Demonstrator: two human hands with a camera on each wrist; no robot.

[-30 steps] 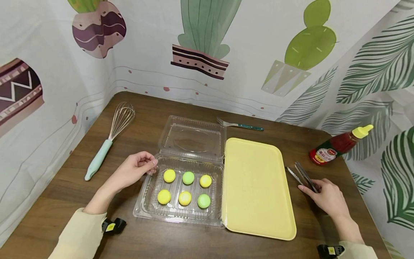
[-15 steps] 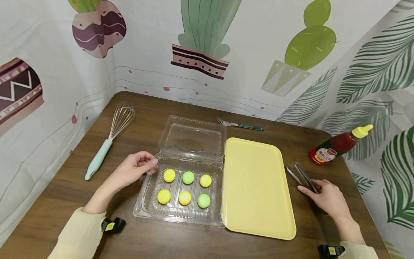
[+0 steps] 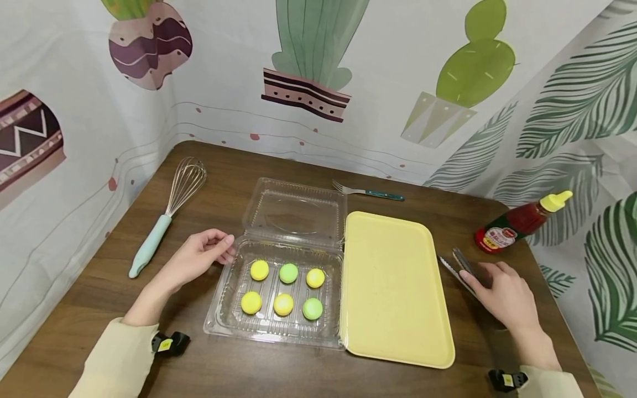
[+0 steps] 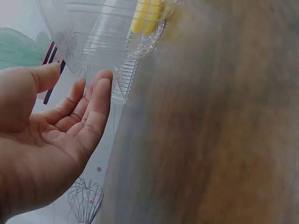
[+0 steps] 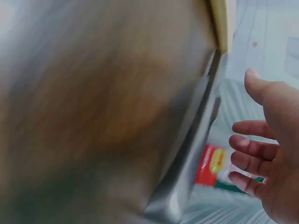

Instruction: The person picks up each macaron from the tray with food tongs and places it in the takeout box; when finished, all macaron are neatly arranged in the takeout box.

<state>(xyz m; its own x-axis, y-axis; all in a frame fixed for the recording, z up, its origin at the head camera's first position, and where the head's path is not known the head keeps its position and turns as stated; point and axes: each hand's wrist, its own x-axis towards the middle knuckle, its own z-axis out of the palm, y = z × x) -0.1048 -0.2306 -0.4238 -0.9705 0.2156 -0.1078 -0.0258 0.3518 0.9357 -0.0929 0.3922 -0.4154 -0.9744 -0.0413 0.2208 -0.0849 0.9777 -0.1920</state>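
My left hand [image 3: 196, 257] hovers just off the back left corner of a clear plastic clamshell box [image 3: 213, 326], its fingers loosely bent around nothing. Yellow macarons [image 3: 259, 270] and green macarons [image 3: 288, 273], several in all, lie in two rows inside the box, whose lid [image 3: 298, 213] is folded back. On the right, metal tongs [image 3: 450, 269] lie on the table beside a yellow tray [image 3: 398, 287]. My right hand [image 3: 510, 298] is over the tongs' rear end, partly hiding it. In the right wrist view a gap separates its relaxed fingers from the tongs [image 5: 187, 144].
A whisk [image 3: 169, 215] with a pale blue handle lies at the left. Behind the tray lies a fork [image 3: 370, 193] with a green handle. A red sauce bottle [image 3: 517, 224] with a yellow cap stands at the back right. Patterned cloth [image 3: 378, 72] hangs behind the table.
My right hand has let go of the tongs and lifted off, and they now lie on the table. My left hand has drawn slightly left, away from the box's corner.
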